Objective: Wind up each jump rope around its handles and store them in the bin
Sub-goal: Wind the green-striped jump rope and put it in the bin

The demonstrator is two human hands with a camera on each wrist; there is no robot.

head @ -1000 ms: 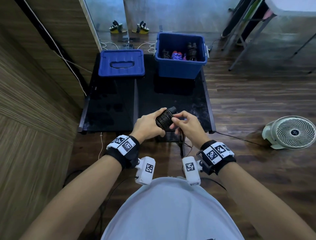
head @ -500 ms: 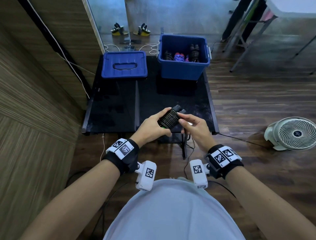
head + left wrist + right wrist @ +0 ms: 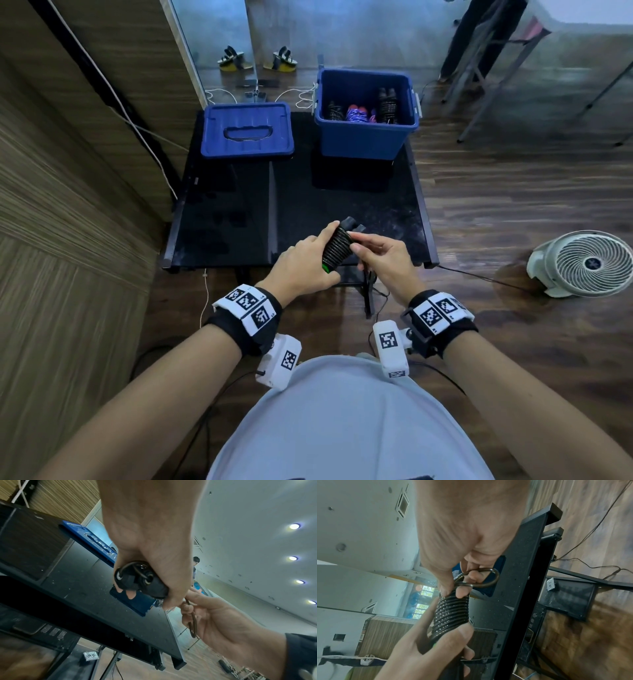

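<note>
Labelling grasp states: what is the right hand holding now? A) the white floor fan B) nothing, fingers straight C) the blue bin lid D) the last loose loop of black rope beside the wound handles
D: the right hand pinches a small loose loop of black rope at the end of the black coil-wound jump rope bundle, which the left hand grips.

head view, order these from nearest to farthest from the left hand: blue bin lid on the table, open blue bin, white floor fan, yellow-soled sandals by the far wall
From the left hand, which grips the wound black jump rope:
1. Flat blue bin lid, on the table's far left.
2. Open blue plastic bin, far right of the table, wound ropes inside.
3. White floor fan, on the floor to the right.
4. Yellow-soled sandals, against the far wall.
</note>
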